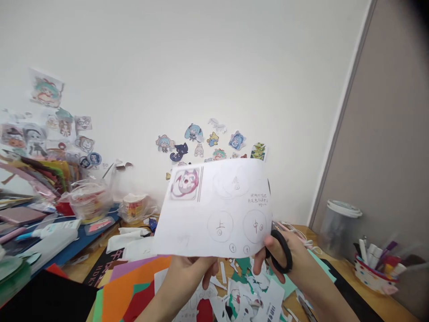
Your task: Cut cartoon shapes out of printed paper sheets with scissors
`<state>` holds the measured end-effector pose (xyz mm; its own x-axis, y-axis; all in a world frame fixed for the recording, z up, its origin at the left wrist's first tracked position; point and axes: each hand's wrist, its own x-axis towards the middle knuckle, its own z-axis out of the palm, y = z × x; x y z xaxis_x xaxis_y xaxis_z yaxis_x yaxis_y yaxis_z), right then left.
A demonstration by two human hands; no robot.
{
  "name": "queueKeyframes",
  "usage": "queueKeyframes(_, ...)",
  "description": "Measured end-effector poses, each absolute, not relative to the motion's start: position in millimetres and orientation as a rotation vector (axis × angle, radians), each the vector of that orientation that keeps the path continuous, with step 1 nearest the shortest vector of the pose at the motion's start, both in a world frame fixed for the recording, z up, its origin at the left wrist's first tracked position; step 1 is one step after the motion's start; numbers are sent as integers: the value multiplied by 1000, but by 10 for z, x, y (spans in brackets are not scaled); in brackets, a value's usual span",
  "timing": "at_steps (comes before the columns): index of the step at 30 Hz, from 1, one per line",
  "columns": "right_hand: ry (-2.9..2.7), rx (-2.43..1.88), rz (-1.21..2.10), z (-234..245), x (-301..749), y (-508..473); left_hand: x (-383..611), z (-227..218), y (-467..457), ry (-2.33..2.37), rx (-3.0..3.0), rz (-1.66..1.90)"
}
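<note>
A white sheet of paper (214, 210) with drawn circles and a pink printed figure is held up in front of me. My left hand (187, 270) grips its lower edge from below, fingers closed on it. My right hand (290, 261) is at the sheet's lower right corner, its fingers through the black handles of a pair of scissors (280, 251). The scissor blades are hidden behind the paper. Below my hands lie paper scraps (248, 297) and coloured sheets (130, 286) on the desk.
Cartoon stickers (208, 143) dot the white wall. At the left are stacked folders, a plastic-wrapped cup (87, 199), a second cup (134, 205) and a glue bottle (53, 229). At the right stand a clear jar (342, 226) and a pen pot (375, 266).
</note>
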<state>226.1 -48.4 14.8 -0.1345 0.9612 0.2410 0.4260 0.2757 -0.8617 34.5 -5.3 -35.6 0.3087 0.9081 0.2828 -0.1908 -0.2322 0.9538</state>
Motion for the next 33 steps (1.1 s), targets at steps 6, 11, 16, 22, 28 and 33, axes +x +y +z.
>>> queueKeyframes(6,-1539,-1509,564,166,2215,-452,321,-386,-34,518,1451,1218)
queueKeyframes(11,-1459,-1733,218,102,2301,-342,310,-422,47,351,1446,1288)
queueKeyframes(16,-1467,-1811,141,89,2354,-321,215,-311,72,630,1246,1421)
queueKeyframes(22,-1483,-1919,38,105,2366,-310,120,-196,142,933,1183,1503)
queueKeyframes(28,-1427,-1889,147,74,2395,-259,127,-217,151,1063,1172,1434)
queueKeyframes(33,-1456,-1817,277,2,2429,-180,145,-270,155,1052,1148,1386)
